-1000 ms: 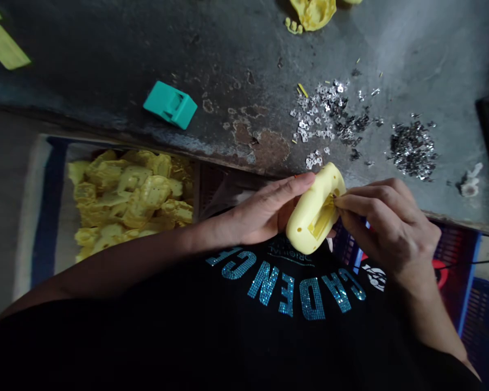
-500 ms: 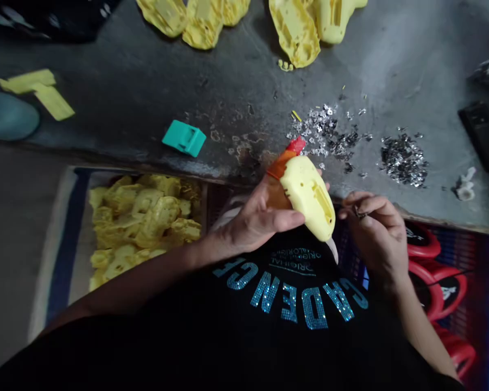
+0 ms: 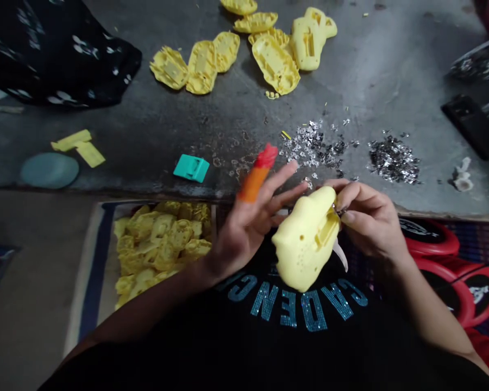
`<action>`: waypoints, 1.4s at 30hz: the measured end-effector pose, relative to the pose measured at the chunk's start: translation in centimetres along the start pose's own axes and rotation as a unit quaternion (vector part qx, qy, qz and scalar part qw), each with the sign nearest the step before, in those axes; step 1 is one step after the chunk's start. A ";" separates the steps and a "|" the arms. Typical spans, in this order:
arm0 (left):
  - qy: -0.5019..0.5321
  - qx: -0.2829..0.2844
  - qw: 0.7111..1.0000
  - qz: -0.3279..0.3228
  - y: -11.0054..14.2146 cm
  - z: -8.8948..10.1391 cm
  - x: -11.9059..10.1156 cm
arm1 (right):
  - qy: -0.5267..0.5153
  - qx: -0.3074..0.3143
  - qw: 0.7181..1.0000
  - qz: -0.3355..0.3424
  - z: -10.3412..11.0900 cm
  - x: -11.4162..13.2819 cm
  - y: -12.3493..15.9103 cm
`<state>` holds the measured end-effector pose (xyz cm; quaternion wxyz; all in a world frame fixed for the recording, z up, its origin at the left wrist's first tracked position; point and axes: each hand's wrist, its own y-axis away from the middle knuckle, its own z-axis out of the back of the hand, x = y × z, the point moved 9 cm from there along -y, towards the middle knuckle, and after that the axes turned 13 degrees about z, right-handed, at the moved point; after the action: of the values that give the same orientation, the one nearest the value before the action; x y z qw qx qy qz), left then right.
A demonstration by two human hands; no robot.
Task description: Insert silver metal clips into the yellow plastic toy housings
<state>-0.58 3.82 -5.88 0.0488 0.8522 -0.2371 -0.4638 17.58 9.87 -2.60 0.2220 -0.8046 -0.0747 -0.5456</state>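
Note:
A hollow yellow plastic toy shell [image 3: 305, 247], with small holes and a rectangular battery slot, is held above my lap. My right hand [image 3: 370, 220] pinches its edge by the slot; small dark metal bits show at the fingertips. My left hand [image 3: 244, 228] is open to the left of the shell, fingers spread, an orange and red cover [image 3: 257, 174] on one finger. Whether it still touches the shell's back, I cannot tell. Just beyond the hands lie loose silvery metal contacts [image 3: 313, 144] and a darker heap of metal pieces [image 3: 393, 157].
On the grey bench [image 3: 158, 136] are a teal plastic block [image 3: 191, 168], several yellow shell halves [image 3: 201, 65], a black phone [image 3: 470, 125] and a black patterned bag [image 3: 65, 54]. Below stand a box of yellow parts [image 3: 158, 244] and red-rimmed round items [image 3: 427, 236].
The right hand, apart from the shell half a second ago, is now at its slot edge. The left fingers have spread off the shell, which has turned. The view has shifted, showing more bench.

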 end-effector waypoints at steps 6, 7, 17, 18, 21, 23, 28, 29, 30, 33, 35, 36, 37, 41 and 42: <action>0.120 0.212 0.929 0.280 0.1 -4.4 3.2 | 0.205 0.176 0.958 0.099 -1.4 3.3 -0.6; 0.136 0.226 0.922 0.283 0.0 -4.5 3.4 | 0.232 0.183 0.949 0.111 -1.5 3.6 -0.5; 0.180 0.203 0.921 0.278 -1.1 -4.1 4.5 | 0.463 0.134 0.831 0.278 -1.3 6.2 0.6; 0.184 0.209 0.920 0.277 -1.0 -4.3 4.5 | 0.488 0.144 0.811 0.289 -1.6 6.3 0.7; 0.200 0.208 0.916 0.278 -1.0 -4.4 4.7 | 0.546 0.169 0.761 0.307 -2.3 6.5 0.8; 0.209 0.201 0.915 0.280 -1.0 -4.3 4.8 | 0.569 0.185 0.739 0.310 -2.5 6.7 0.8; 0.219 0.203 0.913 0.278 -1.1 -4.6 4.9 | 0.592 0.231 0.704 0.317 -2.9 7.0 0.9; 0.220 0.203 0.912 0.279 -1.1 -4.6 4.9 | 0.595 0.236 0.700 0.317 -3.0 7.0 0.9; 0.222 0.202 0.912 0.280 -1.0 -4.6 4.9 | 0.597 0.242 0.697 0.315 -3.0 7.1 0.9; 0.222 0.207 0.910 0.282 -1.0 -4.8 5.0 | 0.597 0.259 0.693 0.310 -3.3 7.1 0.7; 0.223 0.206 0.911 0.280 -1.0 -4.8 5.0 | 0.596 0.267 0.693 0.307 -3.4 7.1 0.6; 0.224 0.203 0.912 0.278 -1.0 -4.8 5.0 | 0.596 0.271 0.692 0.303 -3.4 7.1 0.6; 0.223 0.197 0.913 0.278 -1.0 -4.8 5.0 | 0.597 0.275 0.691 0.300 -3.4 7.1 0.5; 0.205 0.176 0.921 0.281 -1.1 -4.8 5.0 | 0.607 0.287 0.680 0.294 -3.5 6.9 0.5; 0.200 0.171 0.923 0.282 -1.2 -4.8 5.0 | 0.609 0.289 0.677 0.294 -3.6 6.9 0.5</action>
<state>6.04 1.95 -7.31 0.0780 0.8205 -0.5286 -0.2032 17.46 7.05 4.65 0.5888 -0.1705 0.1635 -0.7730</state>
